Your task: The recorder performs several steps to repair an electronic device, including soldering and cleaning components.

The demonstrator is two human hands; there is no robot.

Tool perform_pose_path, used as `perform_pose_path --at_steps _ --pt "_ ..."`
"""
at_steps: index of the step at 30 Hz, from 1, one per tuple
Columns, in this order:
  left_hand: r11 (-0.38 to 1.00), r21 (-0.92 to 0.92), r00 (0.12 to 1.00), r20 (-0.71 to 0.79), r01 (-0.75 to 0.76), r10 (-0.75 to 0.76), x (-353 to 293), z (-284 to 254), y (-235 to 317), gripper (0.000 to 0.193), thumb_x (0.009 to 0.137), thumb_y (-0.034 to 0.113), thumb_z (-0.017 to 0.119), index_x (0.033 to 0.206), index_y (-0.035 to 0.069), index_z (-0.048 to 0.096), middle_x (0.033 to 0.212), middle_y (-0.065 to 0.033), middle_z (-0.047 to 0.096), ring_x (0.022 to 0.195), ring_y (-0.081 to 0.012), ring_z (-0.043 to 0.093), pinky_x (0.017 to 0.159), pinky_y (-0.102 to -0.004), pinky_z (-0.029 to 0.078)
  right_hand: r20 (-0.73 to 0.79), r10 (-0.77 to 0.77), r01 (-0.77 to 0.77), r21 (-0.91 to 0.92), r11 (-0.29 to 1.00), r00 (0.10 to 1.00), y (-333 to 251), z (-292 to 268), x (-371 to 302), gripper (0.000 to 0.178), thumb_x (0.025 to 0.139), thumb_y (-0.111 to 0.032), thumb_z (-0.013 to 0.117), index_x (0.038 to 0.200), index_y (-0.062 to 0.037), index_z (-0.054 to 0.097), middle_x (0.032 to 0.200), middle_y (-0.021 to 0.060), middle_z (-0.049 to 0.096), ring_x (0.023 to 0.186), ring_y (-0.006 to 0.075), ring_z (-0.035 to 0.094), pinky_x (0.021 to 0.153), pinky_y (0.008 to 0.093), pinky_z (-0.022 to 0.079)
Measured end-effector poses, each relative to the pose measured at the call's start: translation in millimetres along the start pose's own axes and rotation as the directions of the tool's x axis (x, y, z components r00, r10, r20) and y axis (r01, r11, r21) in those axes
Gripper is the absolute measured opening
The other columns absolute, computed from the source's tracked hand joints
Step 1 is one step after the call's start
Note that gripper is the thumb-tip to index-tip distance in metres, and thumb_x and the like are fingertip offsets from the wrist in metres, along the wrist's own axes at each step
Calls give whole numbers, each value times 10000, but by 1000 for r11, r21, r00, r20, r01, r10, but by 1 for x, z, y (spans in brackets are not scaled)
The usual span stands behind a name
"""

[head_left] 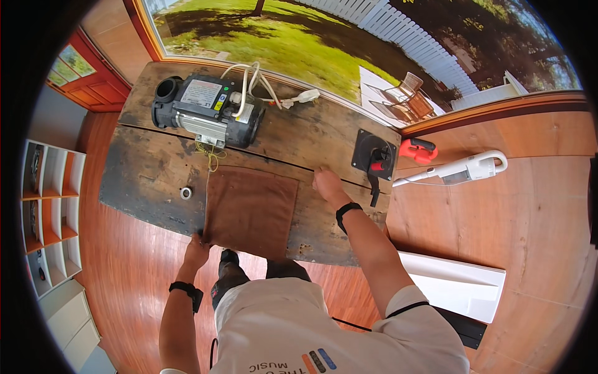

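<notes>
- Head view, tabletop [143, 181]: worn dark wooden planks, scuffed and stained, standing on a reddish wood floor.
- Head view, brown cloth [251, 210]: rectangular, lying flat on the near half of the tabletop, its near edge level with the tabletop's front edge.
- Head view, left hand [197, 248]: at the cloth's near left corner; the grip looks closed on that corner, though the fingers are partly hidden.
- Head view, right hand [328, 185]: palm down near the cloth's far right corner, fingers loosely bent; whether it pinches the cloth or only rests beside it cannot be told.
- Head view, pump motor [208, 111]: black and grey, at the far left of the tabletop, white cable [274, 93] trailing right.
- Head view, small metal ring [185, 192]: just left of the cloth, apart from it.
- Head view, black square fitting [372, 156]: far right of the tabletop, with a red part.
- Step, as judged: spreading the cloth flat and square.
- Next move, as judged: calls for even tension across opposite corners, clear of the ring.
</notes>
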State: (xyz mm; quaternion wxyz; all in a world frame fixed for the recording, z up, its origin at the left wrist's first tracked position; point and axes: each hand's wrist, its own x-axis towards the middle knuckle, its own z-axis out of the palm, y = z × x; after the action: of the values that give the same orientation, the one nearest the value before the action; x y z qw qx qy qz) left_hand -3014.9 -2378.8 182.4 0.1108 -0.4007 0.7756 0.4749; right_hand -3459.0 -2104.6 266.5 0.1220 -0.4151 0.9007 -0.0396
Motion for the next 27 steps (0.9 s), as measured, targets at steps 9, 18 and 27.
perform_pose_path --at_steps 9,18,27 --pt "993 91 996 40 78 -82 -15 -17 54 281 907 84 504 1122 -79 426 1103 -271 628 1061 -404 622 858 -436 499 42 -25 25 -21 999 999 11 -1 -1 194 779 -161 619 853 17 598 886 223 613 836 389 616 756 462 492" --pt "998 59 1000 -11 23 -22 -10 -12 33 318 872 161 549 1096 -28 426 1004 -357 601 970 -528 576 812 -548 472 -101 88 -50 329 943 991 9 -7 -26 74 858 -106 585 843 -39 610 921 182 606 882 385 593 760 480 479" --pt "993 80 995 41 89 -92 -5 -12 36 297 886 82 516 1115 -81 419 1051 -259 640 995 -345 658 794 -399 518 -260 42 6 182 983 965 4 10 -28 65 826 -119 605 816 -57 623 890 146 597 810 365 608 696 441 504"
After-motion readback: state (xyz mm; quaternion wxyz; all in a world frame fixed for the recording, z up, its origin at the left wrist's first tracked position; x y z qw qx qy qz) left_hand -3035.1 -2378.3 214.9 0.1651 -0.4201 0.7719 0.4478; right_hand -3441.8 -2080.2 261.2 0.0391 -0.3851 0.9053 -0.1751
